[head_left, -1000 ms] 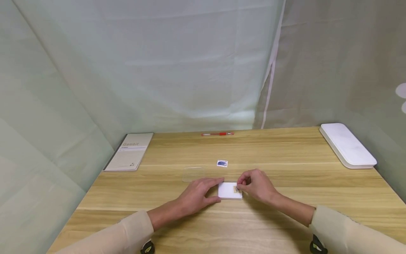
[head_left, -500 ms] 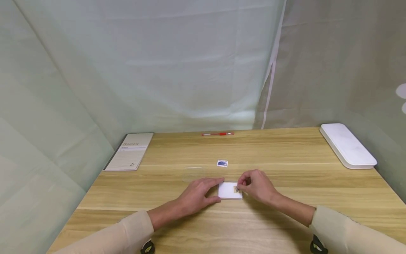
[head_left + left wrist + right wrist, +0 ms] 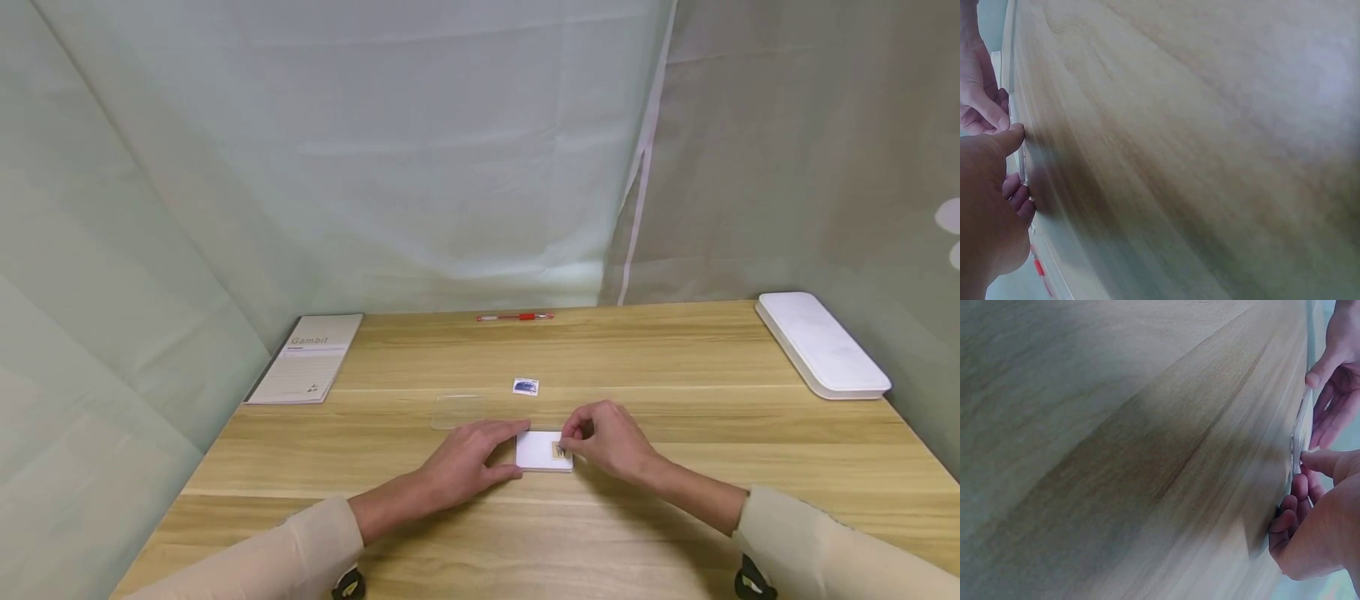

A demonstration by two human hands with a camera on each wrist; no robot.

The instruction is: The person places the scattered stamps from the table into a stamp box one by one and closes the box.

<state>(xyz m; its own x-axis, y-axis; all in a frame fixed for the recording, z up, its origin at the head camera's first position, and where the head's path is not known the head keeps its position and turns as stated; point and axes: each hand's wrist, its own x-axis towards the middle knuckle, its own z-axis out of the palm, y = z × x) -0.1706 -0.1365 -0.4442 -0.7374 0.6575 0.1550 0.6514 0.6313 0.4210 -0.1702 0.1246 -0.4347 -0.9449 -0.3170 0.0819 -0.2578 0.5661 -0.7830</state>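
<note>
A small stack of white cards [image 3: 534, 451] lies flat on the table. My left hand [image 3: 469, 460] grips it by the left end, thumb at the near corner and fingers at the far one. A yellowish stamp [image 3: 558, 451] is over the right part of the top card, and my right hand [image 3: 609, 439] pinches it between thumb and index finger. Whether the stamp's underside fully touches the card cannot be made out. Behind the stack lies a blue-and-white stamp [image 3: 526, 387]. In the right wrist view the stack [image 3: 1301, 419] shows edge-on between both hands.
A clear plastic piece [image 3: 458, 412] lies just beyond my left hand. At the back are a red pen [image 3: 516, 317] and, at the left, a "Gambit" notebook [image 3: 307, 358]. A thick white rounded slab [image 3: 822, 343] stands at the right of the wooden table [image 3: 645, 533].
The yellowish stamp has shifted very slightly toward me on the card, still between my right fingertips. My left hand and the stack have kept their places.
</note>
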